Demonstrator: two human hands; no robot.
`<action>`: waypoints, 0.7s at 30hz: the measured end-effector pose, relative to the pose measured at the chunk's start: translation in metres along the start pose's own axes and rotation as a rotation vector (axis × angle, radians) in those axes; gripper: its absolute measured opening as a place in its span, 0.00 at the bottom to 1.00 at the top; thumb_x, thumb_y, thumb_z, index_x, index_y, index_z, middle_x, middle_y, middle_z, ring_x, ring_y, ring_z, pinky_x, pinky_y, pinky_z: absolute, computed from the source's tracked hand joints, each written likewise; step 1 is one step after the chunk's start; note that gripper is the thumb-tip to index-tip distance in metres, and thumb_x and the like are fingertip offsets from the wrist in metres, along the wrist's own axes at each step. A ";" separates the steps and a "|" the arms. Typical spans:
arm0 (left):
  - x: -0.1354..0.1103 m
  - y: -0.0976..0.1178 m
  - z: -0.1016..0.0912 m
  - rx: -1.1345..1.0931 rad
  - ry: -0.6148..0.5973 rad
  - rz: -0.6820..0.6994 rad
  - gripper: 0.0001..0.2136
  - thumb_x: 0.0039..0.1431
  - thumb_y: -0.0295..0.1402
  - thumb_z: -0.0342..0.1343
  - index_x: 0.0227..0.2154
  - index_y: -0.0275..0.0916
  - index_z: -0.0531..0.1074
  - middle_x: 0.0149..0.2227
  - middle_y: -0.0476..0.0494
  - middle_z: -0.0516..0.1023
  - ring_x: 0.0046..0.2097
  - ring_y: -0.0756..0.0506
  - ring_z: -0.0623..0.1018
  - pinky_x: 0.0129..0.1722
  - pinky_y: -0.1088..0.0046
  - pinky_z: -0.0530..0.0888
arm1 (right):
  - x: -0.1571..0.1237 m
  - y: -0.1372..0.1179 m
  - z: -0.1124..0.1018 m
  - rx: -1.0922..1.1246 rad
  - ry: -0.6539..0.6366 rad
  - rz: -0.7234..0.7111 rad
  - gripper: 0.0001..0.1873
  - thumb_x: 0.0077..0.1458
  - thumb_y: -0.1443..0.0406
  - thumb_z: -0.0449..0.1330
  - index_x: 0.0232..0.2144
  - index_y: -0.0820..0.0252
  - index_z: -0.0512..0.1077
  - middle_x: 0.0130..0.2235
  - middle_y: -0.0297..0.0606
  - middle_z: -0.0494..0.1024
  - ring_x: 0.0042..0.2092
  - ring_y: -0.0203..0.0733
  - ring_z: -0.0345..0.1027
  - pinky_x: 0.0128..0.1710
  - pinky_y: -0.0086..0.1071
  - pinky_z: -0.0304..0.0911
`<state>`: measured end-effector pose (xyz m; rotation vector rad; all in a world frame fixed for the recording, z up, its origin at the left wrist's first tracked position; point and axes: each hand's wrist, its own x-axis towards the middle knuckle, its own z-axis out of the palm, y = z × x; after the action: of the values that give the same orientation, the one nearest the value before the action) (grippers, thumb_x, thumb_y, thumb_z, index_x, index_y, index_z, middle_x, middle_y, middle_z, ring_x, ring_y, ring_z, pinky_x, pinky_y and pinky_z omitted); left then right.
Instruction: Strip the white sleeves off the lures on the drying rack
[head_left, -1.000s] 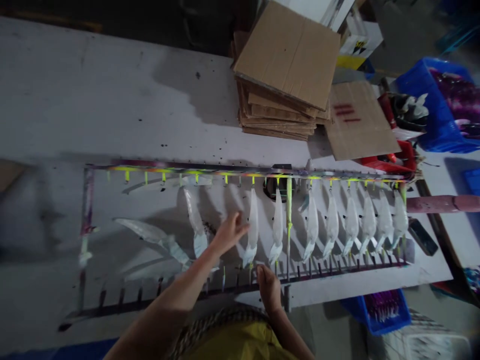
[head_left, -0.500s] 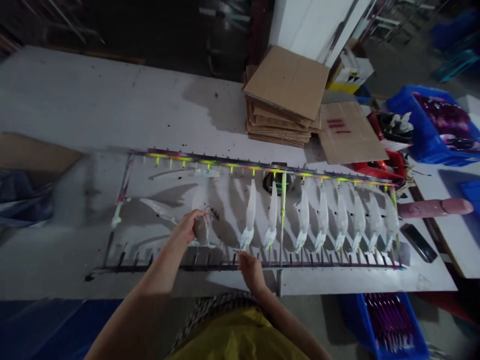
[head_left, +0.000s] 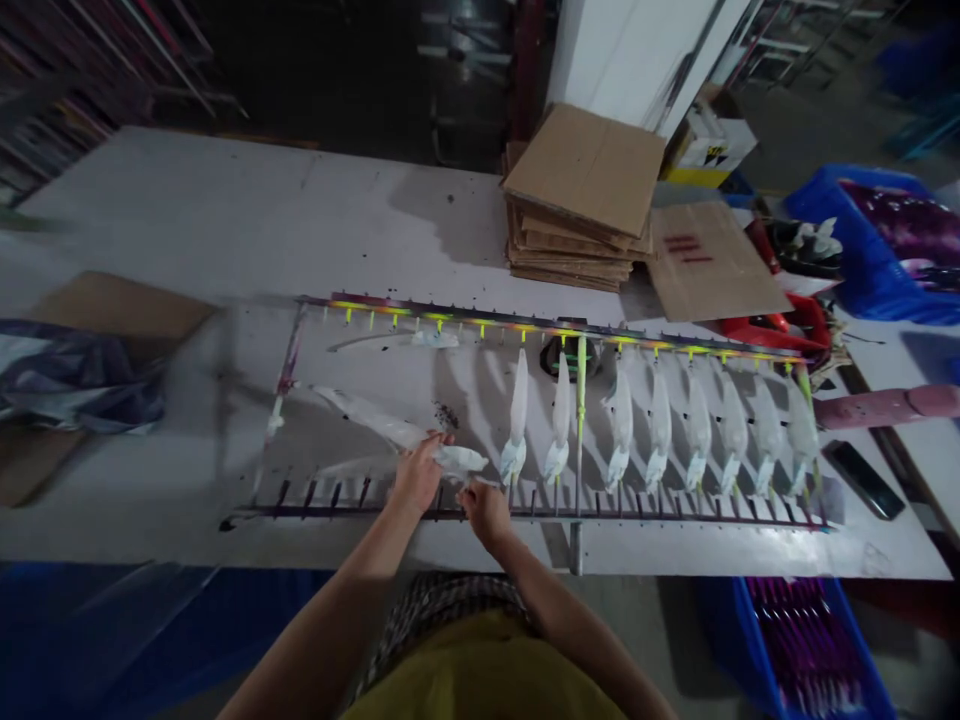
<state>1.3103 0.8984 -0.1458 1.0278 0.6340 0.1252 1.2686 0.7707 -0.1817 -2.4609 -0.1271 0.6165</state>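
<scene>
White fish-shaped piece [head_left: 461, 461], lying sideways just above the near rail of the paint-stained rack [head_left: 675, 513], left of the row of mounted pieces [head_left: 660, 428]. The left hand [head_left: 416, 475] grips its left end. The right hand [head_left: 486, 508] pinches it from below.

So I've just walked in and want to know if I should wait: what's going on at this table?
A person stands at the white table, working over a long paint-streaked rack. The left hand grips a white fish-shaped piece just above the rack's near rail. The right hand meets the piece's end, though whether it grips is unclear. A row of similar pieces spans the two rails to the right, and a loose piece lies flat on the left.
</scene>
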 end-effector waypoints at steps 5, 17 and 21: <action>0.001 -0.022 -0.016 -0.163 0.021 -0.133 0.14 0.35 0.35 0.66 0.25 0.37 0.68 0.25 0.52 0.73 0.32 0.48 0.76 0.40 0.70 0.73 | -0.001 -0.010 0.008 -0.130 0.061 0.088 0.11 0.62 0.64 0.55 0.34 0.61 0.76 0.36 0.43 0.81 0.36 0.39 0.75 0.32 0.26 0.58; -0.001 -0.024 -0.019 -0.047 -0.100 -0.175 0.13 0.36 0.33 0.65 0.26 0.40 0.69 0.28 0.52 0.73 0.36 0.48 0.75 0.42 0.72 0.71 | 0.006 -0.023 0.019 -0.246 0.078 0.224 0.14 0.63 0.61 0.52 0.35 0.62 0.76 0.37 0.47 0.80 0.36 0.45 0.76 0.32 0.30 0.63; -0.001 -0.023 -0.016 -0.103 -0.106 -0.238 0.16 0.33 0.32 0.67 0.28 0.40 0.68 0.28 0.53 0.72 0.34 0.49 0.74 0.41 0.74 0.70 | 0.005 -0.024 0.016 -0.260 0.054 0.194 0.13 0.62 0.61 0.54 0.36 0.63 0.75 0.37 0.47 0.80 0.37 0.46 0.76 0.32 0.31 0.63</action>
<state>1.2967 0.8980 -0.1697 0.8470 0.6417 -0.1039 1.2670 0.7996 -0.1814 -2.7614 0.0573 0.6497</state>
